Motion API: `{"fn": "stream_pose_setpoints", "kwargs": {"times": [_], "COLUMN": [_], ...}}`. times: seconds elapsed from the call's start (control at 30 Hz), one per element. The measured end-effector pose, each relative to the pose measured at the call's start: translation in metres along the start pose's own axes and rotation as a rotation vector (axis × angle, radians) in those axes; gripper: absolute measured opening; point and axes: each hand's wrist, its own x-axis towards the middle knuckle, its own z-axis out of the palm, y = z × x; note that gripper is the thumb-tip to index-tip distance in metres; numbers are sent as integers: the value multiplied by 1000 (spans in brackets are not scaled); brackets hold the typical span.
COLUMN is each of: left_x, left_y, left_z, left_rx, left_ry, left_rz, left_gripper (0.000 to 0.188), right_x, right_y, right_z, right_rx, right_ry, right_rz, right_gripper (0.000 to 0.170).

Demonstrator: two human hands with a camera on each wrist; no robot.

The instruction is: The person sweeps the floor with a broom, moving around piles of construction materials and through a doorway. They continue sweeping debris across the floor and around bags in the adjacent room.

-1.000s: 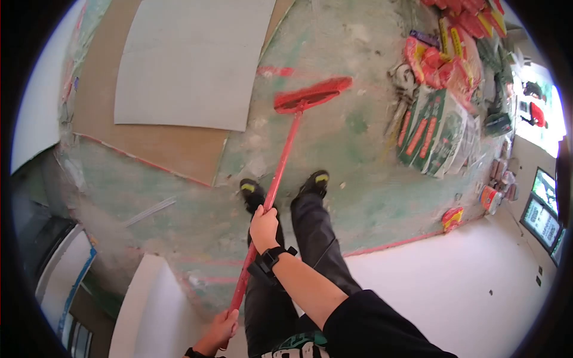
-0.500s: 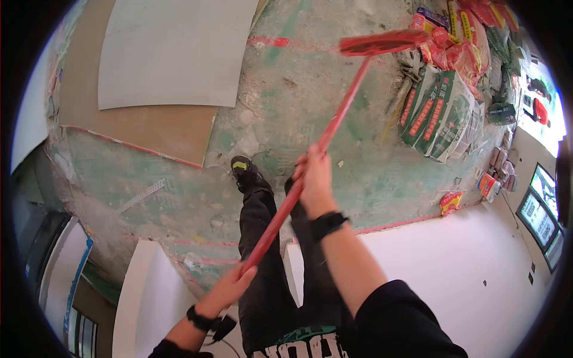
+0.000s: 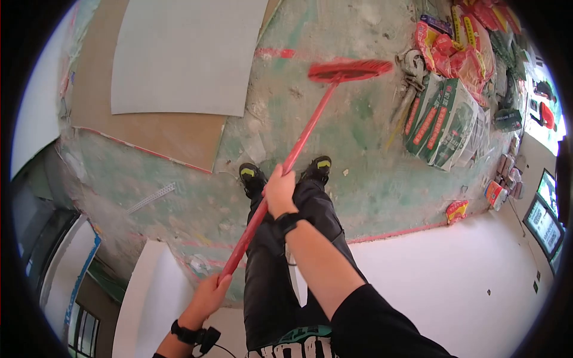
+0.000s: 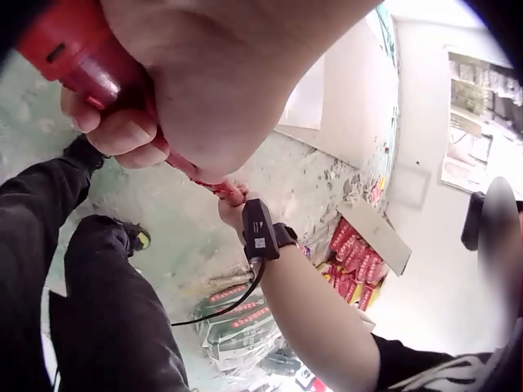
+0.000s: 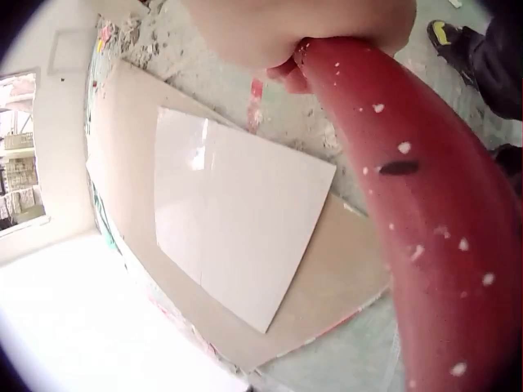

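A red broom (image 3: 351, 72) slants across the head view, its bristle head far out over the dusty green floor. My right hand (image 3: 280, 192) grips the handle about midway, fingers curled round it. Lower down, my left hand (image 3: 210, 295) holds the handle near its top end. In the left wrist view the fingers of the left hand (image 4: 122, 135) wrap the red handle (image 4: 98, 77) close to its cap. White specks dot the handle (image 5: 425, 220) in the right wrist view, where the right hand (image 5: 302, 33) closes round it.
A white panel (image 3: 185, 59) lies on a brown board (image 3: 149, 137) at the left. Green-and-white bags (image 3: 439, 125) and red bags (image 3: 471, 53) are piled at the right. A perforated strip (image 3: 152, 198) lies on the floor. A low white wall (image 3: 143, 286) stands nearby.
The broom head swung out to the right toward the bags, then came back partway left and nearer. Both hands moved with the handle and kept their grip.
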Motion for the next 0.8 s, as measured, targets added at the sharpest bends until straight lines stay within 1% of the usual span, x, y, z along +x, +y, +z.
{"fn": "stream_pose_setpoints", "kwargs": {"times": [0.03,0.07,0.1,0.13,0.17,0.2,0.23,0.27,0.3,0.33,0.37,0.4,0.47,0.5,0.53,0.57,0.63,0.7,0.73,0.77,0.8], "left_x": [-13,-27,-41,-57,-74,-82,-96,-111,-118,-124,-127,-124,-115,-107,-95,-82,-49,-15,-2,13,27], "left_y": [-13,-21,-26,-30,-39,-71,-53,-34,-21,-9,-3,-3,-9,-1,14,29,53,84,100,117,131], "left_z": [3,7,11,17,24,36,33,30,26,24,25,28,38,43,46,50,62,73,75,74,73], "left_rx": [19,26,46,13,-24,-43,32,101,101,121,141,138,132,130,168,206,175,188,181,173,165], "left_ry": [12,45,65,84,114,147,189,231,236,197,158,159,152,149,117,83,83,75,69,33,-4], "left_rz": [-62,-81,-90,-124,-158,-226,-42,141,145,20,-106,-98,71,73,80,86,164,257,254,286,321], "left_gripper": [36,36,36,37,38,38,36,34,34,35,37,37,36,36,36,37,36,37,37,38,39], "right_x": [-4,-14,-40,-61,-71,-83,-95,-101,-104,-106,-107,-103,-96,-87,-72,-55,-15,19,43,64,79], "right_y": [19,31,20,14,28,27,27,26,25,23,22,14,-3,-13,-17,-22,-41,-72,-75,-83,-94], "right_z": [7,12,6,2,7,5,2,1,-2,-9,-18,-29,-58,-74,-85,-96,-116,-130,-133,-134,-135], "right_rx": [-46,-88,-211,-239,-281,-188,-100,-93,39,166,289,288,450,480,571,615,677,645,562,496,491], "right_ry": [-4,-12,9,-30,-61,-169,-282,-287,-374,-457,-513,-512,-501,-501,-478,-458,-402,-196,-130,-61,-55], "right_rz": [-24,-21,-145,-111,-65,38,148,141,184,231,232,224,228,172,148,72,65,64,-29,-76,-81], "right_gripper": [36,36,36,37,36,34,32,32,29,27,30,30,30,32,33,35,35,35,37,36,36]}}
